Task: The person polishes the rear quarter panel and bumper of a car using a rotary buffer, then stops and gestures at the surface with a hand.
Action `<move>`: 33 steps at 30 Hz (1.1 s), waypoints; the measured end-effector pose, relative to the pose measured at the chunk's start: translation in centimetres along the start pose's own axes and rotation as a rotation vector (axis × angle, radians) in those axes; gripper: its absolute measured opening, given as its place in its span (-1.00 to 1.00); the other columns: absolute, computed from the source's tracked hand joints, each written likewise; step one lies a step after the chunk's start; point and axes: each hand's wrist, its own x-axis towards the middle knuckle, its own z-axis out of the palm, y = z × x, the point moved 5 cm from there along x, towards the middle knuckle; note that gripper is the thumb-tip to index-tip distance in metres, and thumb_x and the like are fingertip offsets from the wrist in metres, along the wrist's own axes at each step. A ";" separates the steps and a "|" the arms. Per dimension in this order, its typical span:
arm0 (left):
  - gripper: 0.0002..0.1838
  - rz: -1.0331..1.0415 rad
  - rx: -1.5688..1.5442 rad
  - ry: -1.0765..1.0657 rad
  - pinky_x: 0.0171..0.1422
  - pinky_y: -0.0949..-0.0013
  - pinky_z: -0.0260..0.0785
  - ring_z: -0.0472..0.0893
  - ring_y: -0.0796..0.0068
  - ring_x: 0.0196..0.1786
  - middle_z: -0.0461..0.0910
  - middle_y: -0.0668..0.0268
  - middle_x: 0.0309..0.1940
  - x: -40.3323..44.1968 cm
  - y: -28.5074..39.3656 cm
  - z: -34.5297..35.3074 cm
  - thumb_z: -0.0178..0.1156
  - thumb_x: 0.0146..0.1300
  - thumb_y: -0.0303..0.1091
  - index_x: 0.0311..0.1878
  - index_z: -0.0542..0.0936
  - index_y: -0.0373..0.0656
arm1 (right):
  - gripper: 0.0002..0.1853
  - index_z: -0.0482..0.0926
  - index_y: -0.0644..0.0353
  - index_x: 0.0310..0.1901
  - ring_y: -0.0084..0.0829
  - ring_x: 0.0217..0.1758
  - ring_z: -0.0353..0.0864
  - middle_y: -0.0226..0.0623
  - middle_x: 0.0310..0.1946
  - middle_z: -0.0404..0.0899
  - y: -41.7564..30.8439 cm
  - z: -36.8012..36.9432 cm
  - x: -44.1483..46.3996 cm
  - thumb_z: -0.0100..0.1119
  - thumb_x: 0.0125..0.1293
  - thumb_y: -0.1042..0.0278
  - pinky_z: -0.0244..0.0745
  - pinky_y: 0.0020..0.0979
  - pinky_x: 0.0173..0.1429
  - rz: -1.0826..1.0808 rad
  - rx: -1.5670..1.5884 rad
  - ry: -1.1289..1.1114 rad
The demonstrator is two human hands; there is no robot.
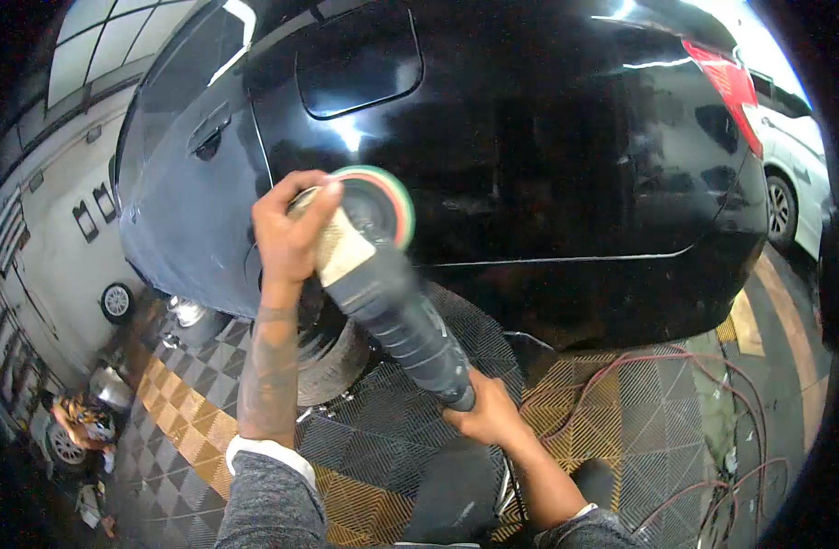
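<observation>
Two hands on one long power tool here, and the polisher (396,316) sits slantwise across the middle of the view, its head up by the black car panel (547,183) and its tail down toward the wearer. Up front, the left hand (286,229) has its fingers curled over the pale-covered head, thumb lying along the top, a grip that looks made for steadying and bearing down close to the working end. Back at the tail, the right hand (492,412) has its fingers closed around the dark handle, well apart from the left; that wide spacing probably shares the weight and gives leverage over the angle. And the round pad (405,206), green and orange-red at the rim, shows its back to us, so its face is turned to the bodywork, just below the fuel flap (360,59); whether it touches or hovers, I cannot tell. The left arm reaches far up, the right bends low, which fits a tool held at a slant. Down beneath, a tyre (337,371) shows under the wheel arch, and off to the right a reddish hose (611,361) loops over the patterned floor (648,403), aside from the tool.
</observation>
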 end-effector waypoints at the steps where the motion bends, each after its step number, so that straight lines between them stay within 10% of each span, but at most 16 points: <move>1: -0.78 0.019 -0.010 0.027 -0.12 0.52 0.43 0.60 0.66 -0.24 0.70 0.39 -0.30 0.1 -1.0 -1.1 0.44 0.29 -0.31 -0.15 0.74 -0.29 | -0.38 0.53 0.23 0.15 0.24 -0.05 0.70 0.20 -0.19 0.72 -0.3 0.7 0.5 0.46 0.00 0.26 0.60 0.05 0.10 -0.034 -0.012 -0.004; 15: -0.80 0.179 -0.320 0.009 0.02 0.42 0.54 0.70 0.50 -0.15 0.77 0.22 -0.17 -0.6 3.1 9.0 0.36 0.33 -0.36 -0.15 0.76 -0.33 | -0.33 0.58 0.22 0.20 0.10 0.07 0.73 0.10 -0.06 0.75 2.7 -3.7 -5.5 0.50 -0.04 0.29 0.56 -0.09 0.24 0.108 0.059 0.146; 23: -0.75 0.242 -0.784 -0.451 -0.03 0.41 0.60 0.73 0.53 -0.20 0.78 0.25 -0.24 0.0 10.5 23.0 0.49 0.18 -0.36 -0.11 0.76 -0.26 | -0.62 0.64 0.27 -0.15 -0.48 -0.27 0.57 -0.42 -0.33 0.65 6.6 -9.6 -10.5 0.37 -0.11 0.46 0.51 -0.37 -0.08 0.193 0.374 0.395; 29: -0.78 0.191 -0.508 -0.368 -0.08 0.38 0.58 0.73 0.51 -0.26 0.78 0.24 -0.33 0.3 11.5 22.7 0.50 0.18 -0.27 -0.20 0.79 -0.21 | -0.52 0.58 0.24 0.01 -0.51 -0.41 0.58 -0.41 -0.43 0.59 8.6 -9.8 -10.0 0.30 -0.06 0.56 0.53 -0.38 -0.28 0.137 0.342 0.374; 33: -0.77 0.136 -0.455 -0.363 -0.04 0.35 0.56 0.73 0.49 -0.20 0.77 0.25 -0.30 0.6 9.9 19.9 0.45 0.22 -0.28 -0.16 0.78 -0.22 | -0.71 0.61 0.28 -0.28 -0.47 -0.33 0.56 -0.37 -0.41 0.64 6.6 -8.2 -8.9 0.43 -0.08 0.42 0.50 -0.32 -0.18 0.211 0.312 0.374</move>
